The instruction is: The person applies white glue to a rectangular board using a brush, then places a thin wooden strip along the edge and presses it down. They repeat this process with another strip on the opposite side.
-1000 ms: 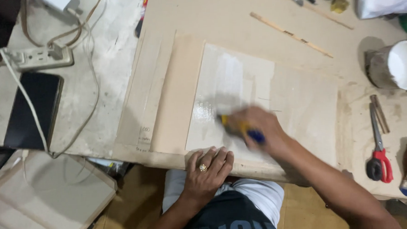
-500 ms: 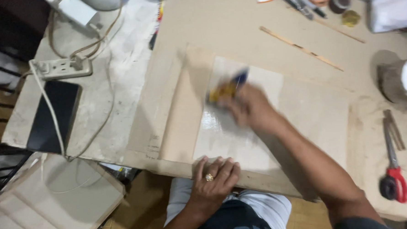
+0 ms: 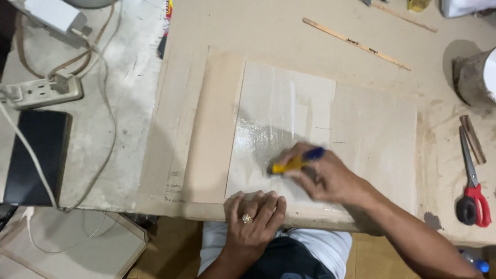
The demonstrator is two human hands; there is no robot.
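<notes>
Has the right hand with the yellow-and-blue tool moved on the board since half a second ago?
Yes. The right hand with the yellow-and-blue tool has come back from the far part of the glossy board to its near edge, close to the left hand.

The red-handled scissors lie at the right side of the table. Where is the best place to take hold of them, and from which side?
Grasp the scissors at the red and black handle loops, coming from the near table edge. They lie flat with the loops toward the person and the closed blades pointing away, so the grip meets the handles first. The brown sticks lie beside the blades, not the handles.
</notes>
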